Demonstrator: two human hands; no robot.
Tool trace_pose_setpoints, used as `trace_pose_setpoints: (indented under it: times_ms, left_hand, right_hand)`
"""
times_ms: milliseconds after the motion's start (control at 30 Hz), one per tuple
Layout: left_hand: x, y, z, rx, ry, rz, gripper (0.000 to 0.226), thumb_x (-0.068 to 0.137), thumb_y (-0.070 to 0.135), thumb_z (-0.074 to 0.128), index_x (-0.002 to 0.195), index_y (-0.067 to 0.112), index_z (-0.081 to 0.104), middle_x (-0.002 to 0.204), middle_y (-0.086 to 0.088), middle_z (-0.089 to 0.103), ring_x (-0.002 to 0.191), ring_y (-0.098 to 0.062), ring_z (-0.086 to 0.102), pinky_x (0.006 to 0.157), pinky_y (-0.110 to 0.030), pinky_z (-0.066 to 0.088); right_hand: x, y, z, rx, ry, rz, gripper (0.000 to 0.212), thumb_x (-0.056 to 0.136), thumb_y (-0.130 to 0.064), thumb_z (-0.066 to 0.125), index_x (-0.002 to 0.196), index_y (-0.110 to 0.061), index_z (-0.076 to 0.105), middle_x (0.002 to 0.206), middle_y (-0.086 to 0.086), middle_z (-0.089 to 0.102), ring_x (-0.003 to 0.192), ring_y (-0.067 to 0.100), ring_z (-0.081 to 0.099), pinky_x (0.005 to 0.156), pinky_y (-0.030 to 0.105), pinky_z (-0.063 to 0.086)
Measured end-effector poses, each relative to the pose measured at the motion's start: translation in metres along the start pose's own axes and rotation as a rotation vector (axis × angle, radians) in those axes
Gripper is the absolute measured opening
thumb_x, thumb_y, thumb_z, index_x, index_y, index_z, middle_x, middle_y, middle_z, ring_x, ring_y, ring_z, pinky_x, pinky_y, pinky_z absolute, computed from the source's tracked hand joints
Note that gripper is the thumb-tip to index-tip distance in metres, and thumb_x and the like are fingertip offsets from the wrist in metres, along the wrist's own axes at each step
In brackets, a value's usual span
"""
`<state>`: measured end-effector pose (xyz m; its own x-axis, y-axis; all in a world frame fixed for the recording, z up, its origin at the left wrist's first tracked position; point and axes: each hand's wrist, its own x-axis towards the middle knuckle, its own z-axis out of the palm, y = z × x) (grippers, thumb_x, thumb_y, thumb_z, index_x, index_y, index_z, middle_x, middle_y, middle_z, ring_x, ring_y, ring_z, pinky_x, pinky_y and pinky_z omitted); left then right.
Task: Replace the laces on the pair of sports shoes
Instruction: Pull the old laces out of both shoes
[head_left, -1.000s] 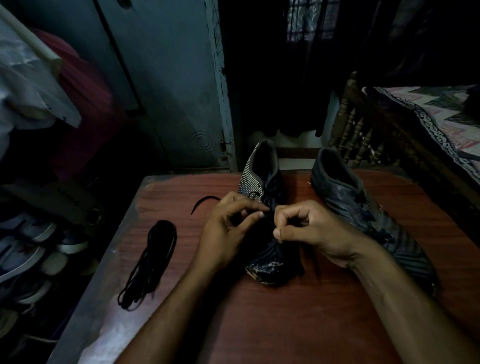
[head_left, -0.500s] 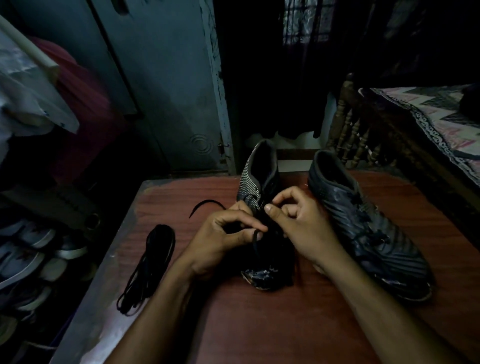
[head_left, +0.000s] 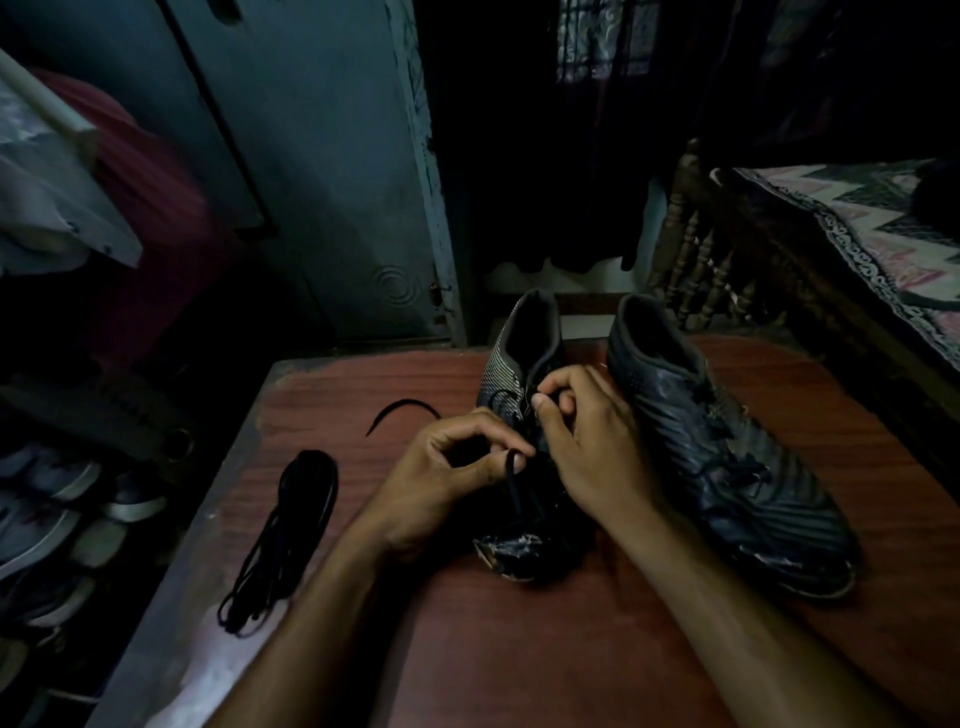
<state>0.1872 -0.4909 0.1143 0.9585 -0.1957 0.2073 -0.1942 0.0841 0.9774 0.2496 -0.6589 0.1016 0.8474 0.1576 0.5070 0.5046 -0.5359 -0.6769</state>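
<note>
Two dark sports shoes stand on a reddish wooden table (head_left: 571, 649), toes toward me. Both hands work over the left shoe (head_left: 519, 358). My left hand (head_left: 447, 483) pinches a black lace (head_left: 514, 483) between thumb and forefinger above the shoe's front. My right hand (head_left: 587, 441) has its fingers curled at the upper eyelets and pinches the lace there. The right shoe (head_left: 727, 457) stands untouched, its lace in place. A loose end of lace (head_left: 400, 408) curls on the table left of the shoe.
A bundle of black laces (head_left: 283, 535) lies on the table's left part. A rack of shoes (head_left: 47, 509) stands beyond the left edge. A wooden bed (head_left: 831, 249) with a patterned cover is at the right, a blue-grey door (head_left: 322, 182) behind.
My right hand has moved from the shoe's middle up to its upper eyelets. My left hand has stayed near the front with the lace.
</note>
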Motion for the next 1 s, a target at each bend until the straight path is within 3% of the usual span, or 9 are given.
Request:
trace_pose_setpoints:
  times_ms: [133, 233, 333, 400, 567, 867, 1000]
  left_hand:
    - [0.0, 0.0, 0.003, -0.052, 0.063, -0.016, 0.003, 0.087, 0.015, 0.074, 0.089, 0.017, 0.075, 0.086, -0.008, 0.059, 0.081, -0.015, 0.056, 0.073, -0.023, 0.048]
    - [0.001, 0.0, 0.003, -0.05, 0.098, 0.024, 0.003, 0.086, 0.019, 0.076, 0.088, 0.021, 0.075, 0.098, -0.006, 0.058, 0.092, -0.019, 0.055, 0.082, -0.027, 0.047]
    - [0.002, 0.0, 0.004, -0.098, 0.115, 0.044, 0.017, 0.081, 0.034, 0.083, 0.09, 0.022, 0.076, 0.108, -0.008, 0.053, 0.101, -0.024, 0.052, 0.09, -0.036, 0.044]
    - [0.002, 0.0, 0.003, -0.097, 0.105, 0.038, 0.02, 0.081, 0.037, 0.083, 0.091, 0.022, 0.076, 0.11, -0.008, 0.052, 0.103, -0.024, 0.051, 0.092, -0.038, 0.042]
    - [0.002, -0.002, 0.001, -0.06, 0.072, 0.034, 0.005, 0.085, 0.024, 0.072, 0.09, 0.023, 0.076, 0.103, -0.006, 0.054, 0.099, -0.022, 0.05, 0.088, -0.032, 0.043]
    - [0.002, -0.005, -0.001, -0.093, 0.094, 0.024, 0.004, 0.085, 0.022, 0.072, 0.087, 0.024, 0.075, 0.105, 0.001, 0.061, 0.099, -0.015, 0.055, 0.086, -0.026, 0.047]
    - [0.003, -0.003, 0.003, -0.162, 0.178, -0.049, 0.009, 0.093, 0.018, 0.071, 0.094, 0.012, 0.064, 0.087, 0.0, 0.064, 0.075, -0.008, 0.059, 0.068, -0.019, 0.05]
  right_hand:
    - [0.002, 0.003, -0.003, -0.008, 0.033, -0.048, 0.019, 0.095, -0.032, 0.049, 0.096, -0.016, 0.058, 0.102, -0.003, 0.051, 0.087, 0.016, 0.055, 0.077, 0.038, 0.049]
    - [0.003, 0.003, -0.008, 0.016, 0.059, -0.096, 0.008, 0.091, -0.016, 0.063, 0.098, -0.014, 0.061, 0.102, -0.004, 0.054, 0.073, 0.009, 0.052, 0.069, 0.025, 0.044]
    - [0.002, 0.004, -0.006, -0.026, -0.024, -0.13, 0.026, 0.092, -0.021, 0.069, 0.117, -0.016, 0.065, 0.107, -0.008, 0.054, 0.07, -0.004, 0.042, 0.071, 0.018, 0.04]
    - [0.001, 0.004, -0.005, -0.051, -0.039, -0.135, 0.024, 0.091, -0.022, 0.071, 0.114, -0.015, 0.068, 0.102, -0.007, 0.053, 0.07, -0.006, 0.042, 0.072, 0.017, 0.04]
    - [0.0, 0.001, -0.006, -0.12, -0.009, -0.105, 0.011, 0.09, -0.025, 0.073, 0.095, -0.019, 0.066, 0.096, -0.009, 0.05, 0.074, 0.006, 0.046, 0.066, 0.032, 0.049]
    - [0.003, 0.0, -0.014, -0.154, 0.042, -0.122, 0.017, 0.083, -0.004, 0.071, 0.086, -0.019, 0.065, 0.088, -0.013, 0.053, 0.071, 0.001, 0.041, 0.064, 0.02, 0.036]
    - [0.008, 0.004, -0.026, -0.157, 0.143, -0.086, 0.02, 0.087, 0.0, 0.065, 0.096, -0.018, 0.068, 0.092, -0.008, 0.056, 0.071, 0.006, 0.047, 0.064, 0.026, 0.044]
